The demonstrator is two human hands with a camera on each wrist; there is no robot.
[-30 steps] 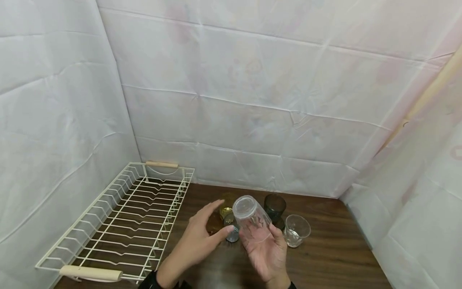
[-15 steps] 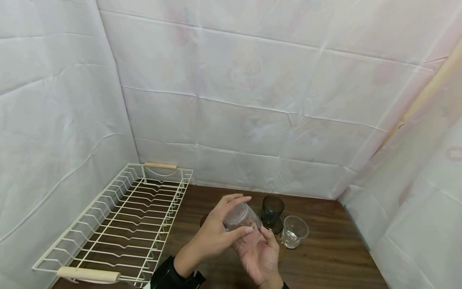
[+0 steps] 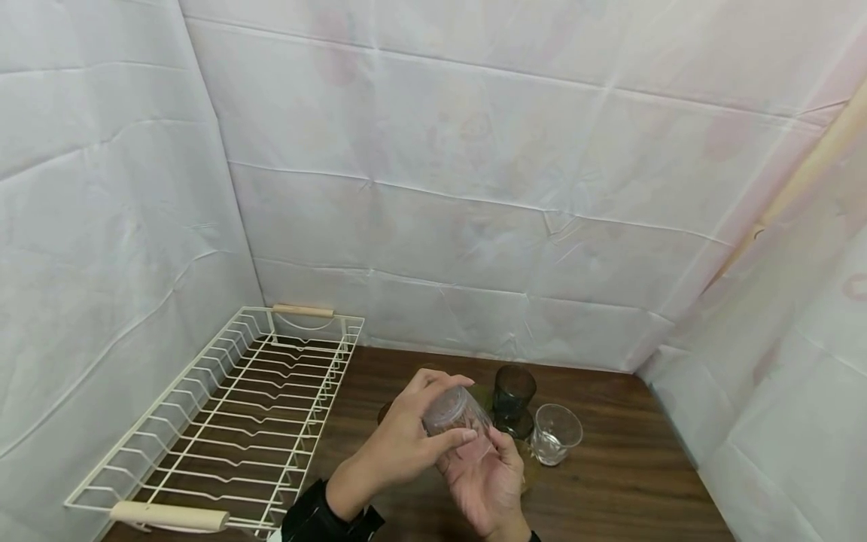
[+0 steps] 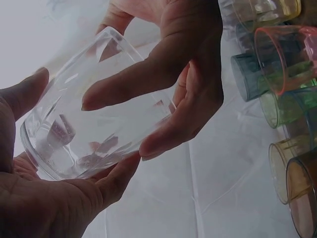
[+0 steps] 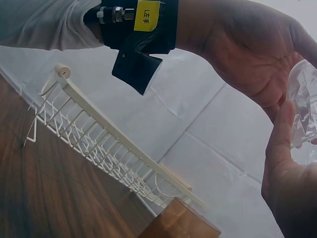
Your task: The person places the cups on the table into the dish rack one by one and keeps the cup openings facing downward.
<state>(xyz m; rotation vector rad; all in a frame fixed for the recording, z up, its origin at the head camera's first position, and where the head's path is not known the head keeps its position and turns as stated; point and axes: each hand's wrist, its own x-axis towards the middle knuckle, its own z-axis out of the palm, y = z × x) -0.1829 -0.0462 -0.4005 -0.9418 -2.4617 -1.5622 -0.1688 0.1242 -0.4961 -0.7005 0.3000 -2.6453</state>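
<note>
A clear, faceted drinking glass (image 3: 455, 410) is held between both hands above the table, its base tipped up toward the left. My left hand (image 3: 396, 436) holds the base end, thumb on one side and fingers on the other. My right hand (image 3: 484, 485) grips the other end from below. The left wrist view shows the same glass (image 4: 99, 109) up close, with the right hand's fingers (image 4: 138, 79) spread along its wall. Only part of the glass (image 5: 303, 104) appears at the right edge of the right wrist view.
A cream wire dish rack (image 3: 230, 421) with wooden handles stands on the left. Behind and beside the hands are a dark grey glass (image 3: 515, 385) and a clear tumbler (image 3: 555, 433). Several tinted glasses, one of them pink-rimmed (image 4: 282, 59), crowd the left wrist view's right side.
My left hand has come in from the left and taken hold of the glass's base end. The glass has shifted slightly down and left, still in my right hand.
</note>
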